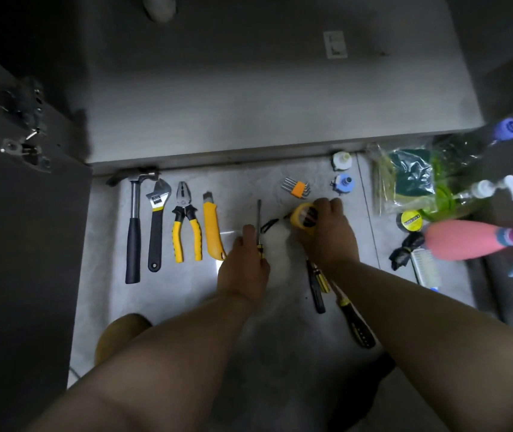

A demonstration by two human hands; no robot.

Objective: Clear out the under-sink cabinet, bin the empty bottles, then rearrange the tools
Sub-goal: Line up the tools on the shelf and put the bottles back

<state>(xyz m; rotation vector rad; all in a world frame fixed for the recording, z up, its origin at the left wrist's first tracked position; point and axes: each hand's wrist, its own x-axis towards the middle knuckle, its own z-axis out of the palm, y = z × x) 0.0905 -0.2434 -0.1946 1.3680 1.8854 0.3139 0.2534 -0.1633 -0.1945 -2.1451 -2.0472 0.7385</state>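
- On the floor in front of the open cabinet, four tools lie side by side with their handles toward the person: a hammer, a wrench, pliers and a yellow knife.
- Just right of the knife, the left hand has its fingers curled round the handle of a screwdriver, whose shaft points toward the cabinet.
- The right hand is clamped on a yellow tape roll, held near the screwdriver's shaft.
- Two more screwdrivers lie partly hidden under the right wrist and forearm.
- Beyond the hands sit an orange-clipped hex key set, a blue hose fitting and a white one near the cabinet's edge.
- Crowded at the far right are a plastic bag of sponges, a pump bottle, a pink spray bottle, a small black tape roll and a white brush.
- The cabinet door stands open on the left.
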